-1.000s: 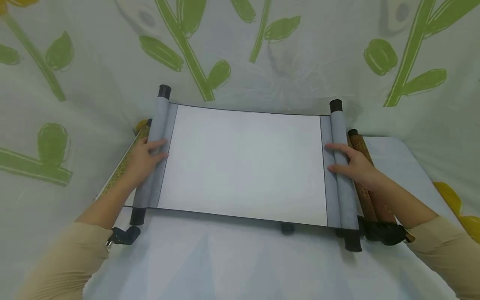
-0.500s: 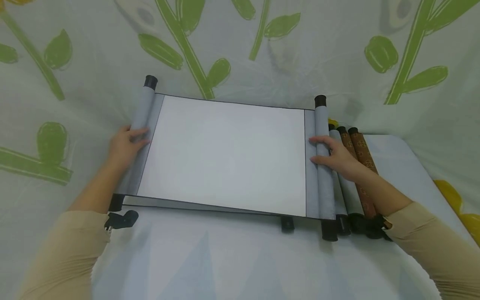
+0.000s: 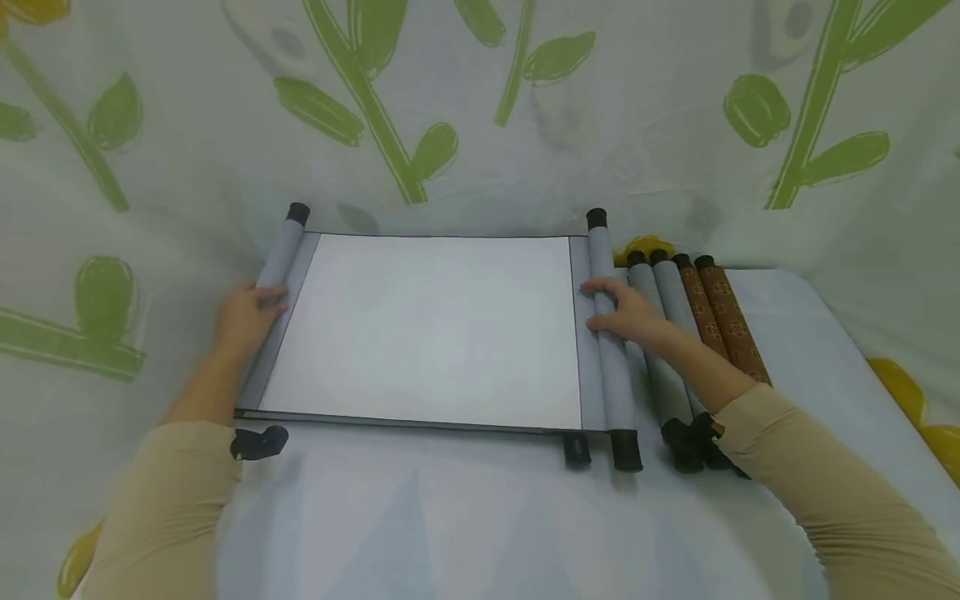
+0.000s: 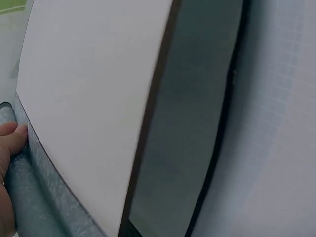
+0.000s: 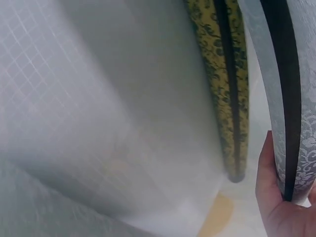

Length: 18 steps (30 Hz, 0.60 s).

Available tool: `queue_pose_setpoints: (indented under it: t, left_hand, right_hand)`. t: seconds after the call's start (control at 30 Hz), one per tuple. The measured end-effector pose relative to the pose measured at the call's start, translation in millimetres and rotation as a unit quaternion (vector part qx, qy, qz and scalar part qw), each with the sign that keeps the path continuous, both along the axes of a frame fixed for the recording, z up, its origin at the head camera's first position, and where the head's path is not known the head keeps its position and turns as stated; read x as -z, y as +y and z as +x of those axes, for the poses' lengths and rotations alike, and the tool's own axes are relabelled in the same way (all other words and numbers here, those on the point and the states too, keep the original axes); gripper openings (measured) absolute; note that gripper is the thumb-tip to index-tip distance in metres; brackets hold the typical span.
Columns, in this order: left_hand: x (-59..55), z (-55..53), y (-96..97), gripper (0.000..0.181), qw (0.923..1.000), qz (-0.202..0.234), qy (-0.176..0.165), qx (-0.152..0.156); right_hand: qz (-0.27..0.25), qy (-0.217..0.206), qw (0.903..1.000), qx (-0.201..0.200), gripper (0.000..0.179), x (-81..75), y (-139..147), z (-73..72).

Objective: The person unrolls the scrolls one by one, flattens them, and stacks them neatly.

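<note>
A blank hanging scroll lies spread between two grey-blue rollers with black end knobs. My left hand grips the left roller, thumb and fingers over its grey border. At the other end my right hand holds the right roller from the outer side. In the left wrist view the white sheet has a greenish-grey strip showing beneath its edge. A roller with yellow patterned cloth appears in the right wrist view, beside the grey roller in my right hand.
Rolled scrolls lie side by side to the right: grey ones and brown patterned ones. A black knob pokes out from under the open scroll. Behind hangs a pale curtain with green leaves. The table has a pale cover.
Both hands have carried the open scroll to the left, and it is now lower and flatter. More of the rolled scrolls on the right shows, while the yellow patterned one at left is now covered.
</note>
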State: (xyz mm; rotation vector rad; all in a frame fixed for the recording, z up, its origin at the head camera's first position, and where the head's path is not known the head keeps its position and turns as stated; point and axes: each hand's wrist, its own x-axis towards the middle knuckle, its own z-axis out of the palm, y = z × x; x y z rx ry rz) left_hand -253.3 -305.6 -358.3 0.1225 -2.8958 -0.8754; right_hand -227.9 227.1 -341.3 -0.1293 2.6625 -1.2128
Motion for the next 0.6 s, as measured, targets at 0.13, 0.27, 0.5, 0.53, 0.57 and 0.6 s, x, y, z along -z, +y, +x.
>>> queue_pose_setpoints:
  t: [0.13,0.27,0.5,0.53,0.57,0.6]
  left_hand:
    - [7.6,-0.9,0.1,0.035,0.9989,-0.044,-0.007,-0.012]
    - [13.1,-1.4,-0.1,0.034,0.9966,-0.080,-0.018,-0.007]
    - [21.7,2.9,2.0,0.031,0.9922,-0.123,-0.023,0.003]
    - [23.4,3.4,1.8,0.031,0.9917,-0.127,-0.022,0.005]
    - [24.9,4.1,1.7,0.031,0.9910,-0.132,-0.021,0.006]
    - [26.6,4.9,1.6,0.030,0.9902,-0.138,-0.020,0.008]
  right_hand:
    - [-0.017,-0.018,0.9997,-0.001,0.056,11.4,-4,-5.7]
    - [-0.034,-0.043,0.9985,0.006,0.056,20.8,-7,-11.1]
    - [-0.019,-0.075,0.9970,0.005,0.056,31.3,-11,-17.8]
    - [-0.022,-0.082,0.9964,0.006,0.056,32.5,-12,-18.2]
    - [-0.027,-0.090,0.9956,0.008,0.056,34.1,-12,-18.9]
    - [-0.031,-0.098,0.9946,0.009,0.056,35.1,-12,-19.1]
